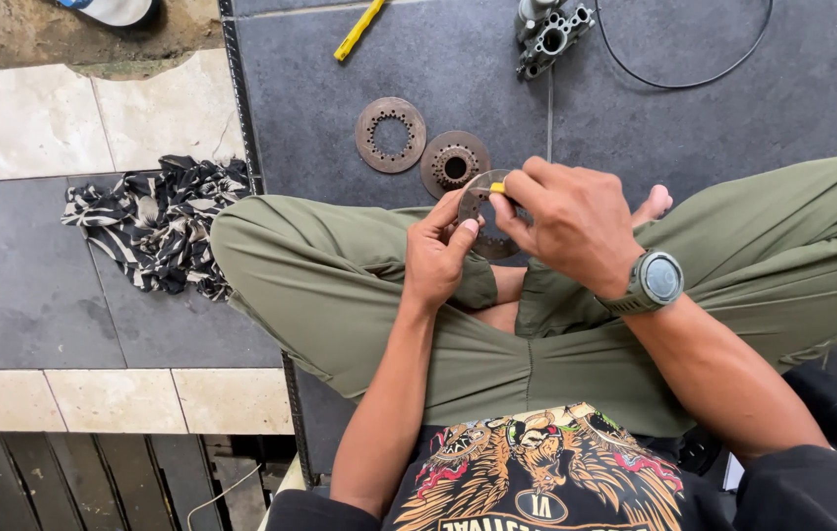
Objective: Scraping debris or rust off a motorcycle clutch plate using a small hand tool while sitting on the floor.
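Here the left hand (438,251) pinches a rusty toothed metal ring (482,221) above the crossed legs, thumb on its face. The right hand (566,226), fingers curled tight, presses a yellow-handled tool (498,187) against the ring's upper edge.

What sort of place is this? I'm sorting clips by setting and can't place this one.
Probably an informal repair spot on a tiled floor, not a fitted workshop. Worn toothed metal discs and a cast metal part lie on the tiles; both hands, left hand and right hand, hold another disc.

Olive trousers (576,364), black graphic T-shirt (537,482), grey wristwatch (657,280), bare forearms.
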